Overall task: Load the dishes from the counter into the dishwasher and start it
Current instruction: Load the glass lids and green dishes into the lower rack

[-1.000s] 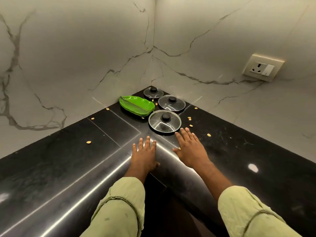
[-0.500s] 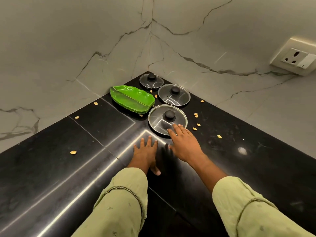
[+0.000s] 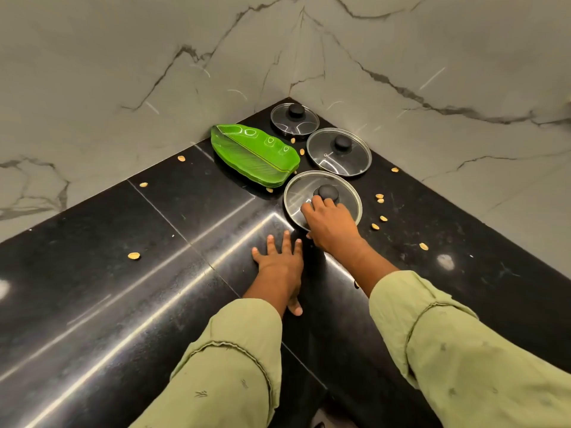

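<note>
Black stone counter (image 3: 92,273) carries my left hand (image 3: 279,267) nearest, palm down, fingers straight and spread, holding nothing. Just beyond it, my right hand (image 3: 332,227) lies over the nearest glass lid (image 3: 296,196), fingers bent against the near side of its black knob (image 3: 328,191); I cannot tell whether they grip it. Left of that lid lies a green leaf-shaped plate (image 3: 256,156); farther back sit a middle lid (image 3: 327,159) and, in the wall corner, a small lid (image 3: 284,122), with pale seeds (image 3: 133,256) scattered about.

Three glass lids (image 3: 294,119) (image 3: 338,152) (image 3: 296,193), one stack of green leaf-shaped plates (image 3: 253,156), and about a dozen scattered shells (image 3: 133,256).
</note>
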Action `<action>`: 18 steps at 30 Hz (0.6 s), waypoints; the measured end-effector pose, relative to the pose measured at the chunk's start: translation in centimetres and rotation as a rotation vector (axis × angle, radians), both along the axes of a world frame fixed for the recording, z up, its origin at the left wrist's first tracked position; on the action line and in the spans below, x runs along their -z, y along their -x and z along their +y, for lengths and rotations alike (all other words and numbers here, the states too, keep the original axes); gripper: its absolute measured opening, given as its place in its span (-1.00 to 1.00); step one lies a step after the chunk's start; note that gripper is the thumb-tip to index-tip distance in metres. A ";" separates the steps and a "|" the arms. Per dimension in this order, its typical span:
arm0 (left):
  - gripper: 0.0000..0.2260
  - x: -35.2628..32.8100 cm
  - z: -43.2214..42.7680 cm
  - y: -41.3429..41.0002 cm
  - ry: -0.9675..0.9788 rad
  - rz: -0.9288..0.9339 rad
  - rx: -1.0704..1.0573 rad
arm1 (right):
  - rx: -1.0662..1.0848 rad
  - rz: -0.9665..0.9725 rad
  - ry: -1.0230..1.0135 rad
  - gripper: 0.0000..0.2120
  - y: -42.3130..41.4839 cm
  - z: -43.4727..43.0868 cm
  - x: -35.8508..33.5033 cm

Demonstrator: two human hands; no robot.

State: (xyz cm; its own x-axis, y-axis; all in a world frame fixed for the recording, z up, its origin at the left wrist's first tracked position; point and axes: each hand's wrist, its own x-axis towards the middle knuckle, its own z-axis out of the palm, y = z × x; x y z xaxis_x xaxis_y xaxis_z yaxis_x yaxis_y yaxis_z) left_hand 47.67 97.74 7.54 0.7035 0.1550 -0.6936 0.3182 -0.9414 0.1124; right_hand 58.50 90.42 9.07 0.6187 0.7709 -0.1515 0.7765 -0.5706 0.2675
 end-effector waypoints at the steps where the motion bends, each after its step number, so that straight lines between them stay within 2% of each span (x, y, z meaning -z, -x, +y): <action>1: 0.29 0.0 0.0 0.0 0.004 0.001 -0.001 | -0.015 -0.013 0.010 -0.48 0.0 0.2 0.1; 5: 0.30 0.0 0.0 -0.1 0.023 0.013 -0.013 | -0.098 -0.086 0.090 -0.54 0.2 0.4 0.5; 8: 0.29 -0.1 0.0 -0.2 0.025 0.009 -0.019 | -0.117 -0.049 0.125 -0.53 0.3 0.0 0.6; 16: 0.29 0.0 0.1 0.0 0.020 0.005 -0.013 | -0.023 -0.026 0.144 -0.61 0.9 -0.2 -0.2; 18: 0.28 -0.1 0.1 0.0 0.020 -0.002 -0.006 | 0.000 -0.044 0.132 -0.68 0.9 -0.3 -0.9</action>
